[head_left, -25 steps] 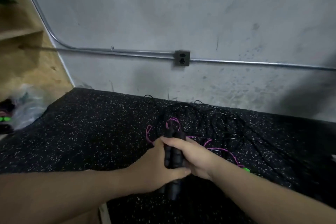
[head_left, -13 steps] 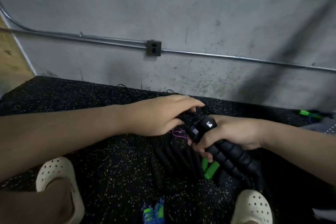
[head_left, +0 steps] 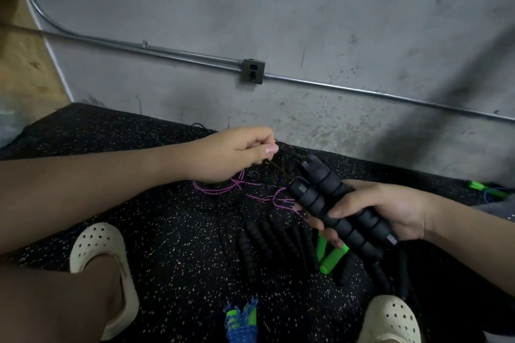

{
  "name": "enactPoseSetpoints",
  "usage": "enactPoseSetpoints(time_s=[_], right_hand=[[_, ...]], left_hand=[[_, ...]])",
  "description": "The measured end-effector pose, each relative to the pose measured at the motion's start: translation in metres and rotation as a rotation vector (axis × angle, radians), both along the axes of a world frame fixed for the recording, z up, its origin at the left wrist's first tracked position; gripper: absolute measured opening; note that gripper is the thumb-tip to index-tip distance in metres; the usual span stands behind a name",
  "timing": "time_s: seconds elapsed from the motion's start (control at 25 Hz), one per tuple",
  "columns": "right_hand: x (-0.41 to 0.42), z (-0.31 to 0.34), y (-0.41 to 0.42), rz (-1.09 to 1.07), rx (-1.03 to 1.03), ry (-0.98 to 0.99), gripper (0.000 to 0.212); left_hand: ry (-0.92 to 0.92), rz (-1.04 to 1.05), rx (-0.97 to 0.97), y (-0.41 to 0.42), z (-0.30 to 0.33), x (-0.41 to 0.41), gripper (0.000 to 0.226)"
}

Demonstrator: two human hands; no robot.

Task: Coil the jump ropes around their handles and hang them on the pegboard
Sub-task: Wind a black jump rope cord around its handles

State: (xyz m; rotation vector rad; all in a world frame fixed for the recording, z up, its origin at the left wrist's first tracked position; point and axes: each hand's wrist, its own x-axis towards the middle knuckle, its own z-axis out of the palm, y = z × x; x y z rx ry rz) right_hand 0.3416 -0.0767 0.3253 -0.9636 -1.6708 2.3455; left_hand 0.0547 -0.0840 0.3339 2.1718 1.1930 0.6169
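While the left hand (head_left: 237, 153) pinches a thin black cord (head_left: 281, 172) between thumb and curled fingers, that cord runs down and right to the upper ends of two black foam handles (head_left: 334, 203). Below the left hand, a purple rope (head_left: 223, 189) lies tangled on the speckled black mat (head_left: 167, 231). Near centre, several more black handles (head_left: 264, 242) lie side by side on the mat, with green handles (head_left: 326, 253) just to their right. The right hand (head_left: 387, 211) grips the two black foam handles together, held above the mat and tilted up toward the left. A cream clog (head_left: 94, 245) sits at lower left, another (head_left: 390, 320) at lower right.
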Motion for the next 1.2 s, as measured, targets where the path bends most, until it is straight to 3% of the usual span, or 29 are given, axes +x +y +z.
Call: enactPoseSetpoints(time_s=[0.36, 0.56, 0.76, 0.96, 1.12, 1.2], right_hand=[[-0.011, -0.009, 0.001, 0.097, 0.049, -0.168, 0.055], [-0.012, -0.009, -0.004, 0.055, -0.134, -0.093, 0.04], [-0.007, -0.012, -0.002, 0.078, -0.049, -0.138, 0.038], [0.002, -0.009, -0.005, 0.074, -0.02, -0.15, 0.03], [0.001, 0.009, -0.012, 0.056, -0.053, -0.021, 0.023], [-0.006, 0.023, -0.016, 0.049, -0.023, 0.08, 0.008]], left_hand=[[0.122, -0.007, 0.122, -0.005, -0.01, -0.019, 0.024], [0.235, -0.036, 0.196, -0.003, -0.014, -0.021, 0.03], [0.338, -0.016, 0.254, -0.001, -0.024, -0.021, 0.036], [0.212, 0.003, 0.348, 0.005, -0.026, -0.017, 0.04], [0.066, 0.067, 0.641, 0.005, -0.023, -0.014, 0.04], [-0.029, 0.137, 0.713, 0.006, -0.021, -0.011, 0.045]])
